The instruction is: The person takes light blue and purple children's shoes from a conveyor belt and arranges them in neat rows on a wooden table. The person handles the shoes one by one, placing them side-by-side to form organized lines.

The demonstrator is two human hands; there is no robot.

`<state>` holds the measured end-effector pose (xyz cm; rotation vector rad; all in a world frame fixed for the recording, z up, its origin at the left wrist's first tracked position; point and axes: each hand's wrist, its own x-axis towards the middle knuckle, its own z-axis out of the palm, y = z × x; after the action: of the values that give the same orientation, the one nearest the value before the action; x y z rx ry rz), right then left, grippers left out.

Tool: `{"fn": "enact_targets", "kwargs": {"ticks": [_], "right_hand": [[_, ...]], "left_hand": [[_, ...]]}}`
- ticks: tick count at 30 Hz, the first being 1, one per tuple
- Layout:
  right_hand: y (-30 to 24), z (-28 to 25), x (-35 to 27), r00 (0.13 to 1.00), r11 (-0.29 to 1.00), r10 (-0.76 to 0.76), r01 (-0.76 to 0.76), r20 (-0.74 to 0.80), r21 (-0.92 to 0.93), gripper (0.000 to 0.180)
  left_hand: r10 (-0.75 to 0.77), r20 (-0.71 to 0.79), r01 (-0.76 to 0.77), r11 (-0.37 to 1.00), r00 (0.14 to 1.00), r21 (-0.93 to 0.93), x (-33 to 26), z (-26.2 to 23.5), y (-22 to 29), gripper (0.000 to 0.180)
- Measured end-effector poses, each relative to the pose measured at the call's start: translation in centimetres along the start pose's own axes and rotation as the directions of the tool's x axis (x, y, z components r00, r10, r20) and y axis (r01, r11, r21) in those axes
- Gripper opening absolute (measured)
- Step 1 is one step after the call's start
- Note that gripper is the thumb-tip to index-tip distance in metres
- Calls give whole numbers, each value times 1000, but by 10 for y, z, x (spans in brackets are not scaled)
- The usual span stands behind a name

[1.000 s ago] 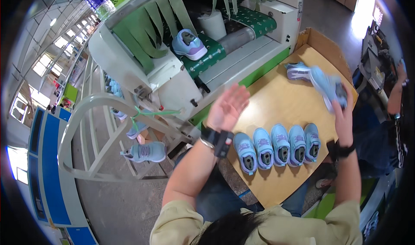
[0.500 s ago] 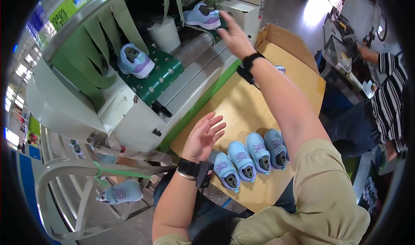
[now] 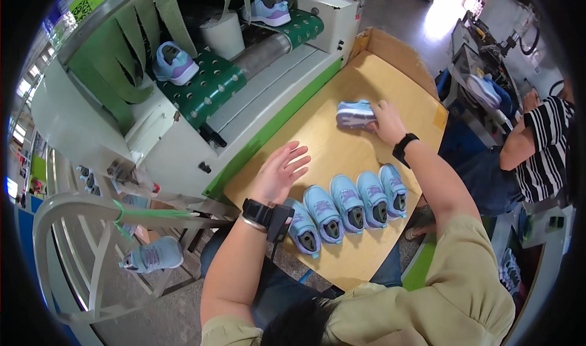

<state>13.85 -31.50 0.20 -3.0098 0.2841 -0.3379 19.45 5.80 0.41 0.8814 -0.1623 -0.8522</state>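
My right hand (image 3: 387,123) is closed on the heel end of a light blue and lilac sneaker (image 3: 354,114), which lies on its side over the wooden board (image 3: 299,138), its sole facing me. My left hand (image 3: 280,174) hovers palm inward with fingers spread, holding nothing, just above the left end of a row of shoes. That row has several light blue sneakers (image 3: 348,203) side by side, toes pointing away from me, dark inserts in their openings. Beyond the board, one sneaker (image 3: 175,63) and another sneaker (image 3: 269,10) rest on green perforated conveyor belts.
A white machine (image 3: 165,156) with green hanging strips (image 3: 116,71) borders the board's far left. Cardboard (image 3: 397,56) edges its far end. At lower left, a metal rack (image 3: 91,218) carries a sneaker (image 3: 155,254). A person in a striped shirt (image 3: 543,156) sits right, near a blue shoe (image 3: 485,91).
My right hand has come back from beside the conveyor's far sneaker and now grips a sneaker above the board. My left hand stays open. The whole view has shifted slightly.
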Motion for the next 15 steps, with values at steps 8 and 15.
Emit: {"fn": "enact_targets", "kwargs": {"ticks": [8,15], "right_hand": [[-107,-58,-53,840,851,-509,524,-188,39,47],[-90,-66,-70,915,930,-355,325,192,171,61]], "left_hand": [[-12,-40,15,998,999,65,4,15,-14,89],[383,26,-252,552,923,795,16,-4,-18,65]]}}
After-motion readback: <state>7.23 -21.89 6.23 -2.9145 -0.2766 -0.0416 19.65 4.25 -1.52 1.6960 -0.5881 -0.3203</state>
